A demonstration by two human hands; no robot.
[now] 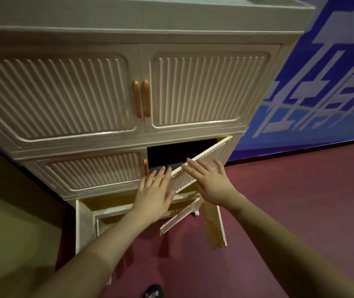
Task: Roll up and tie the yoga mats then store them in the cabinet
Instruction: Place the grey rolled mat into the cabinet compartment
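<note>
A cream cabinet [107,93] with ribbed doors and orange handles fills the upper view. Its middle-right door [204,166] stands ajar, showing a dark compartment [171,153] whose contents I cannot make out. My left hand [153,191] is flat with straight fingers against the door's free edge. My right hand [209,180] lies flat on the door's ribbed face. Below, the bottom doors [213,224] hang open. No yoga mat is visible.
The floor [290,211] is dark red. A blue and white patterned wall [322,82] rises at right. A yellowish-green surface [10,222] lies at left. The open lower door on the left [83,224] juts toward me. A dark shoe tip [153,291] shows at the bottom.
</note>
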